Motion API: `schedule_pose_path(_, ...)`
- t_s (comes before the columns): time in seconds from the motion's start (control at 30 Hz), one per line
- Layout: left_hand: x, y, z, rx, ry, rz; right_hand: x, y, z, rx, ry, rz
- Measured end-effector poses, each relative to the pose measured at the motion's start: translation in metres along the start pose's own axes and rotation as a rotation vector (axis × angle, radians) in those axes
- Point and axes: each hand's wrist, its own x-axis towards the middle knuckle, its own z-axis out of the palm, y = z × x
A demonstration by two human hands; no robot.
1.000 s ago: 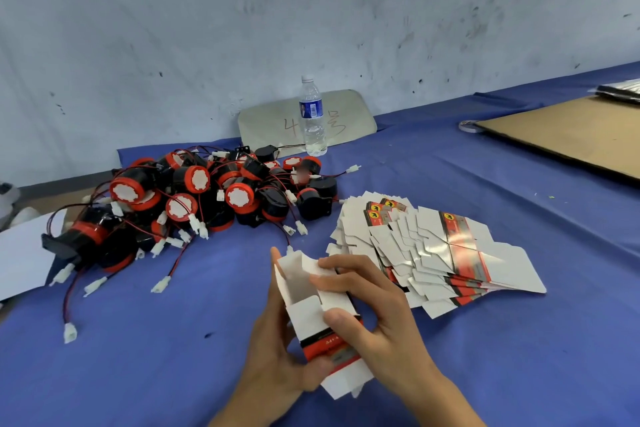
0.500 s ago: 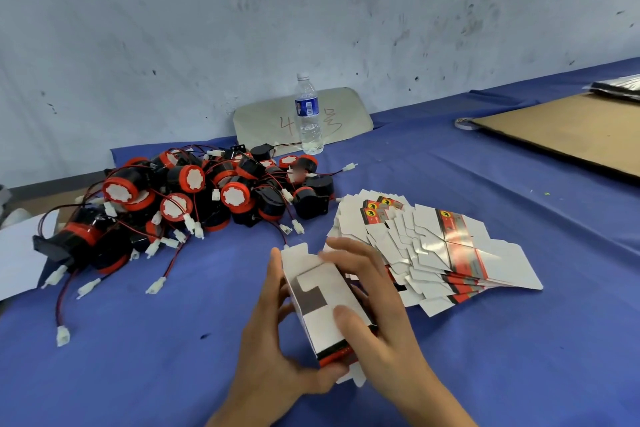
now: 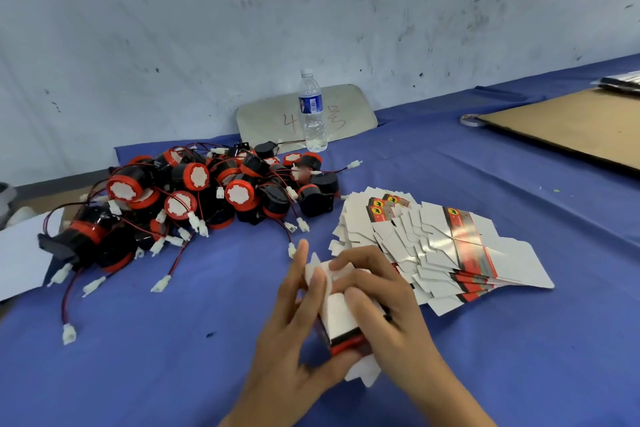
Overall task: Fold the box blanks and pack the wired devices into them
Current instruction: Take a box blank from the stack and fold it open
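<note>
While I watch from the head camera, the biggest thing I see is the blue cloth table (image 3: 450, 191), matte and lightly creased, running up to a scuffed grey wall (image 3: 311, 10). At two o'clock a flat brown cardboard sheet (image 3: 571, 128) lies on the cloth, its near edge straight and raw. At ten o'clock sits the heap of wired devices (image 3: 207, 198): squat black cylinders with glossy red rims and white scalloped caps, thin red and black leads trailing to small white plastic plugs. At three o'clock of centre the box blanks (image 3: 433, 246) are fanned out flat, white card with notched tabs and shiny red, black and yellow printed bands. At twelve o'clock a rounded grey panel (image 3: 304, 114) with handwritten marks leans on the wall, and a clear ribbed water bottle (image 3: 312, 111) with a blue label stands upright in front of it.

At six o'clock the half-folded box (image 3: 341, 317) is held above the cloth, just beside the blanks: a white card sleeve with a red band at its near end. My left hand (image 3: 291, 333) cradles it, fingers fairly straight along its left side, thumb under the near end. My right hand (image 3: 384, 302) has its fingers curled over the top, pressing the far flaps.
</note>
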Motion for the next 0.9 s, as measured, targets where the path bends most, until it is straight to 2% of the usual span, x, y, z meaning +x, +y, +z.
schedule_pose_path(0.13,0.003,0.0,-0.004,-0.001,0.0,0.066,0.0,0.002,-0.001,0.143,0.015,0.104)
schedule_pose_path(0.27,0.002,-0.002,-0.002,0.041,0.033,0.087,-0.005,0.006,0.006,0.227,0.091,0.078)
schedule_pose_path(0.43,0.004,-0.001,-0.003,0.033,0.143,0.11,-0.007,0.009,0.01,0.127,0.095,0.03)
schedule_pose_path(0.77,0.001,-0.006,0.001,0.042,0.137,0.104,-0.007,0.011,0.009,0.103,0.089,0.027)
schedule_pose_path(0.9,-0.002,-0.007,-0.002,-0.111,0.181,0.024,-0.006,0.01,0.007,0.139,0.006,0.038)
